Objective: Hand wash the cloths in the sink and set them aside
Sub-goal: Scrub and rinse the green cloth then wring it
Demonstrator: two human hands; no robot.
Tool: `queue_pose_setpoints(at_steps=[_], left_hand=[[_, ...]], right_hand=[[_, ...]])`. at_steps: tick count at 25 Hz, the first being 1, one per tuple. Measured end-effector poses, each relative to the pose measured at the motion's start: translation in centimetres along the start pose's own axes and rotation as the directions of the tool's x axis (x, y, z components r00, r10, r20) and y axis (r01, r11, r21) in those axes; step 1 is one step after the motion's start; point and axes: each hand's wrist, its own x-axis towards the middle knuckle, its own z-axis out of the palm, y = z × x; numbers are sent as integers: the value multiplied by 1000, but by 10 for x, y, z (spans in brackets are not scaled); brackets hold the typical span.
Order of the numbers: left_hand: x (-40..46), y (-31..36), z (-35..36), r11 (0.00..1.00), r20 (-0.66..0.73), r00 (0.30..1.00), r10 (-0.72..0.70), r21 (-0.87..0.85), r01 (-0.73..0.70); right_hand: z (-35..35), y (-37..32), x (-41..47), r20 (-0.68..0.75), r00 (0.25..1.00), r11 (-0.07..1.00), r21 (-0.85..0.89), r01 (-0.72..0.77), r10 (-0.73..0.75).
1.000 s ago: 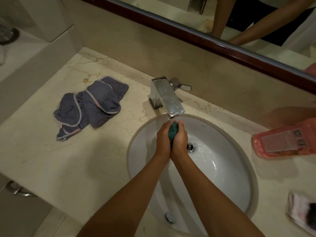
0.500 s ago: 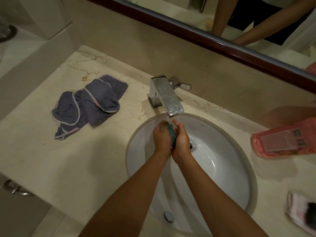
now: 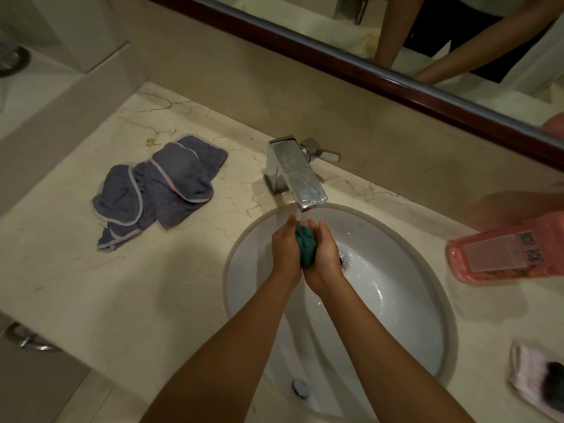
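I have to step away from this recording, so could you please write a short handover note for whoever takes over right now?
Left hand and right hand press a balled green cloth between them over the sink, under the running tap.
Grey cloths lie in a heap on the counter, left of the tap. A pink bottle lies to the right.
Done: whether the grey cloths are washed cannot be told.
Left: finish washing the green cloth and set it aside.

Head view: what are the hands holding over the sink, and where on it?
A bunched teal cloth, pressed between both palms: left hand on its left side, right hand on its right, under the chrome tap.
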Motion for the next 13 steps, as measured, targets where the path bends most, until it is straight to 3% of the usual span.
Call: queue_pose_setpoints(at_steps=[3, 8, 13], left_hand=[[5, -3, -3, 985, 2, 996, 92, 150, -91], [0, 2, -6, 988, 88, 996, 7, 153, -21], [-7, 2, -11, 987, 168, 982, 83, 124, -104]], right_hand=[[-3, 1, 3, 32, 999, 996, -90, 17, -14], [-7, 7, 16, -58, 960, 911, -336, 241, -275], [3, 4, 25, -101, 942, 908, -318, 274, -319]])
